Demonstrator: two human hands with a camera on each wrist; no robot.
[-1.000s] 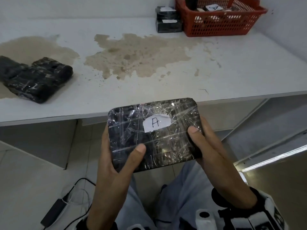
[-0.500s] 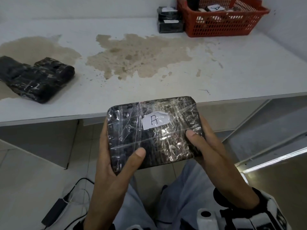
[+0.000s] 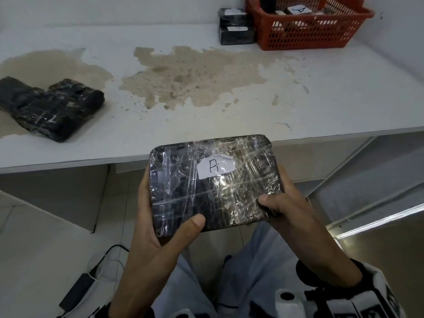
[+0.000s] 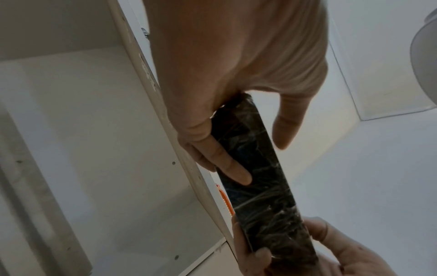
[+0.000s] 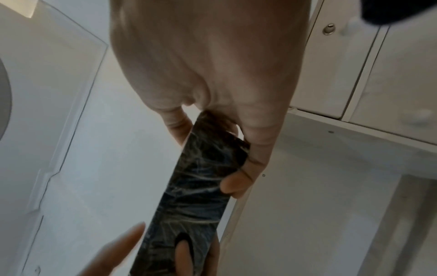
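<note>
A flat black packet [image 3: 213, 182] wrapped in clear film, with a white label [image 3: 215, 165] marked "A", is held in the air just in front of the table edge. My left hand [image 3: 160, 228] grips its left end, thumb on top, fingers underneath. My right hand [image 3: 286, 207] grips its right end the same way. The left wrist view shows the packet [image 4: 255, 171] edge-on between the left hand [image 4: 227, 149] fingers and thumb. In the right wrist view the packet [image 5: 201, 183] runs down from my right hand [image 5: 227, 149].
The white table [image 3: 298, 106] carries large brown stains [image 3: 188, 81]. Two more black wrapped packets [image 3: 50, 109] lie at its left. A red basket [image 3: 307, 21] with labelled packets stands at the back right, a black box [image 3: 236, 31] beside it. A power adapter [image 3: 78, 292] lies on the floor.
The packet has risen a little toward the table edge over the second. My right thumb has slid lower along its right end. Both hands keep their hold.
</note>
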